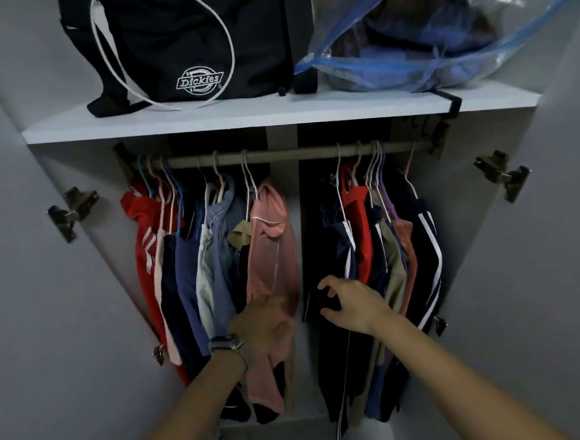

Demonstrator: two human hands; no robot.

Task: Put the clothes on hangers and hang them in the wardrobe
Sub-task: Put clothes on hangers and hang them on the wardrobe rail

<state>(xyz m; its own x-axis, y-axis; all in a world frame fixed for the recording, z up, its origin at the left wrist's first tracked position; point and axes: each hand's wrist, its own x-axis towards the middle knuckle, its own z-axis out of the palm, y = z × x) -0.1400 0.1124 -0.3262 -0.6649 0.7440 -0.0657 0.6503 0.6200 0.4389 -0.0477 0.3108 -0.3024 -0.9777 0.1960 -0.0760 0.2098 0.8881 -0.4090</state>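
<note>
A wardrobe rail (pixel 291 154) carries two groups of clothes on hangers with a gap between them. The left group ends in a pink garment (pixel 272 255) on a white hanger (pixel 250 184). My left hand (pixel 261 325), with a watch at the wrist, lies against the lower part of that pink garment. Blur hides its fingers, so its grip is unclear. My right hand (pixel 347 301) reaches into the gap, fingers and thumb spread and curved, holding nothing. It is just in front of a dark garment (pixel 339 353) at the left end of the right group.
A white shelf (pixel 274 114) above the rail holds a black Dickies bag (pixel 197 47), a loose white wire hanger (pixel 167 56) and a clear zip bag of clothes (pixel 440 37). The wardrobe doors stand open, with hinges at the left (pixel 71 211) and right (pixel 501 174).
</note>
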